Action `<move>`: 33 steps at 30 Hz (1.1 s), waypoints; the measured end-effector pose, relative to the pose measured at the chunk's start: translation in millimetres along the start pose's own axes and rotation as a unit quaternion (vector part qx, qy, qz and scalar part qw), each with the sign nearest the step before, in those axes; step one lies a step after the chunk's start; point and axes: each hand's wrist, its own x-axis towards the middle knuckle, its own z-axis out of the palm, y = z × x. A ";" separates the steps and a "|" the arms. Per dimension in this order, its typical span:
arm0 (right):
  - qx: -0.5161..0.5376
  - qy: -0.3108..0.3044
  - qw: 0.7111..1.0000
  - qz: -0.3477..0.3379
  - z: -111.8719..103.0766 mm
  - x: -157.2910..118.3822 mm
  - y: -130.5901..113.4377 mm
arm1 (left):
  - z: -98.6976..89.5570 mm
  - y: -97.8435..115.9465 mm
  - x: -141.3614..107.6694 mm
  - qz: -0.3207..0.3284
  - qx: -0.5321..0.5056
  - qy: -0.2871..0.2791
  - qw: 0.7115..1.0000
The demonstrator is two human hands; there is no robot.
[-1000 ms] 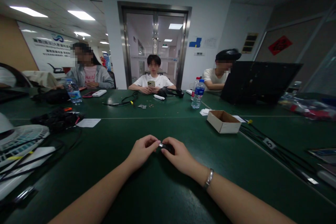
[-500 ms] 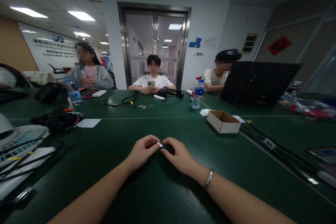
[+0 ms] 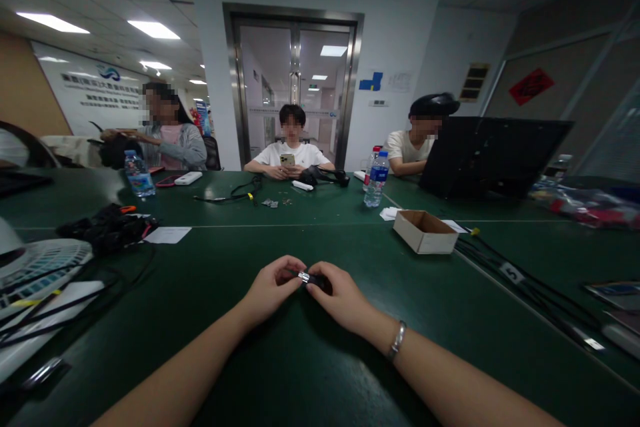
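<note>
A small dark object with a shiny silver end (image 3: 304, 277) is held between my two hands, low over the green table (image 3: 280, 360). My right hand (image 3: 340, 290) is closed round its dark part, fingers curled over the far side and thumb in front. My left hand (image 3: 273, 287) pinches at the silver end with thumb and fingertips. The hands nearly touch at the fingertips. What exactly the object is cannot be made out, as the fingers cover much of it. A silver bracelet (image 3: 397, 340) is on my right wrist.
An open cardboard box (image 3: 425, 243) sits to the right, beside black cables (image 3: 535, 287). Bottles (image 3: 377, 180) stand beyond. On the left are a white fan (image 3: 55, 267), tangled black gear (image 3: 110, 227) and paper (image 3: 169, 235). Three people sit across the table.
More of the silver end shows between my fingertips; my hands have barely moved. The person at the far left has raised their hands with a black bag-like thing.
</note>
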 end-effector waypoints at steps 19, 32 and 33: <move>-0.003 -0.001 1.000 -0.003 -0.3 -0.1 0.7 | 3.5 3.4 -2.0 -0.010 0.038 -0.001 0.999; 0.000 -0.004 1.000 0.004 -1.5 -0.2 -0.3 | 3.9 7.5 -3.6 -0.016 0.004 -0.013 1.000; 0.001 -0.005 1.000 0.004 -1.5 -0.2 -0.3 | 3.6 7.0 -3.5 -0.016 0.003 -0.013 1.000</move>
